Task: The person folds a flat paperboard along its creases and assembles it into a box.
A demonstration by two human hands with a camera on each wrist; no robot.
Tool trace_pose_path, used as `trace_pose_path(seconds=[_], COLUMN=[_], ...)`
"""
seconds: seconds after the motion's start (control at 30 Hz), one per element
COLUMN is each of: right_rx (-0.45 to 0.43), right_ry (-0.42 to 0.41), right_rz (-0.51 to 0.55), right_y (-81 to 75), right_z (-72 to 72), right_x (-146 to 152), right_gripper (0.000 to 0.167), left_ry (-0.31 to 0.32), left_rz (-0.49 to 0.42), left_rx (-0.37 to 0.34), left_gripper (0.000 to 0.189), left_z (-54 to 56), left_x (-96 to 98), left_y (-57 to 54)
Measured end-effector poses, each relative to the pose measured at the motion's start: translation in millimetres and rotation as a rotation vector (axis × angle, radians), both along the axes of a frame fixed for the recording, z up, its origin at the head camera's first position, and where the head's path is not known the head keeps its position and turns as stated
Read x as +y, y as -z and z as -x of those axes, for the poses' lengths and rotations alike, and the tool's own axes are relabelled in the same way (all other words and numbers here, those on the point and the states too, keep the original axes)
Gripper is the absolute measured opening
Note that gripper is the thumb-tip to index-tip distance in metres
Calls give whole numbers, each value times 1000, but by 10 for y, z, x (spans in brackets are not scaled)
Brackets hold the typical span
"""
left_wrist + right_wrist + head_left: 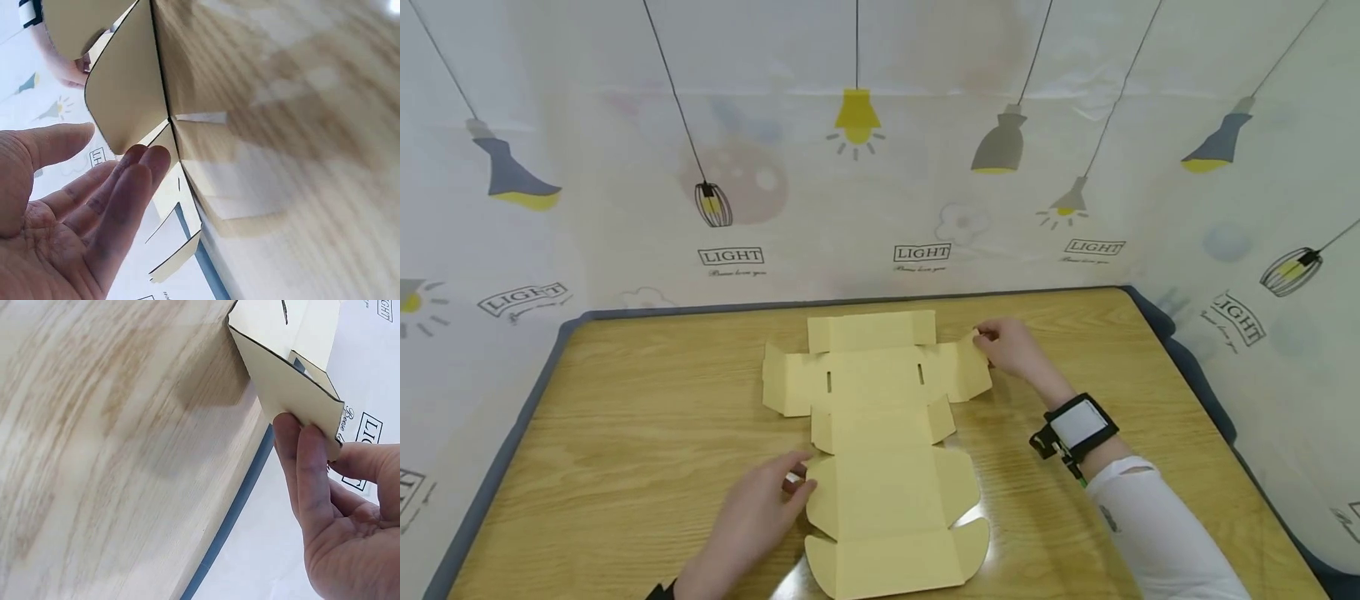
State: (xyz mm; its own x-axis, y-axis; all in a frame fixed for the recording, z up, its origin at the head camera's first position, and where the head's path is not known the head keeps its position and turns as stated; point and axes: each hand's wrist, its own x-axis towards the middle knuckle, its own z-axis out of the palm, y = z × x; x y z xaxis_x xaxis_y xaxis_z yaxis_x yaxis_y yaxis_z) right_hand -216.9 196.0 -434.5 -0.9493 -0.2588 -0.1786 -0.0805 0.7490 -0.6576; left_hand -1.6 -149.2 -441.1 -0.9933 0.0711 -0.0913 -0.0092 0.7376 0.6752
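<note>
An unfolded yellow cardboard box blank (887,483) lies lengthwise on the table, its side flaps creased and partly raised. At its upper right my right hand (1009,346) pinches the corner of the outer side flap (281,381); in the right wrist view the thumb is on one face and the fingertips on the other. My left hand (756,504) is beside the lower left flaps, with its fingertips at the cardboard's edge. The left wrist view shows the thumb apart from the fingers and a raised flap (128,87) above them; whether the fingertips touch it I cannot tell.
The wood-grain table (647,417) has a dark blue-grey border (715,307) along its back and sides. Behind and beside it stands a pale sheet printed with lamps (857,117). A strapped device (1078,425) sits on the right wrist.
</note>
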Motion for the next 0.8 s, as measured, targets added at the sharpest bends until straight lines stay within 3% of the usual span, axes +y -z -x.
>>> trace_pose_path(seconds=[0.1,0.33,0.43,0.57,0.7,0.8], right_rx=[11,23,11,6,8,10], right_ry=[2,15,22,17,-1,-11], right_rz=[15,69,84,87,85,80], right_y=[9,12,21,22,19,23], right_z=[-19,-74,-96,-127,-158,-182], right_x=[-6,-2,5,14,31,44], right_gripper=[42,43,44,46,47,47], left_ry=[-19,-53,-26,102,324,492], left_rz=[77,47,72,219,391,457], left_rx=[73,148,212,283,267,242], left_gripper=[30,28,32,56,82,84], left_z=[5,113,156,233,312,323], left_x=[-14,-83,-70,11,156,285], left_y=[-32,-105,-127,-118,-93,-74])
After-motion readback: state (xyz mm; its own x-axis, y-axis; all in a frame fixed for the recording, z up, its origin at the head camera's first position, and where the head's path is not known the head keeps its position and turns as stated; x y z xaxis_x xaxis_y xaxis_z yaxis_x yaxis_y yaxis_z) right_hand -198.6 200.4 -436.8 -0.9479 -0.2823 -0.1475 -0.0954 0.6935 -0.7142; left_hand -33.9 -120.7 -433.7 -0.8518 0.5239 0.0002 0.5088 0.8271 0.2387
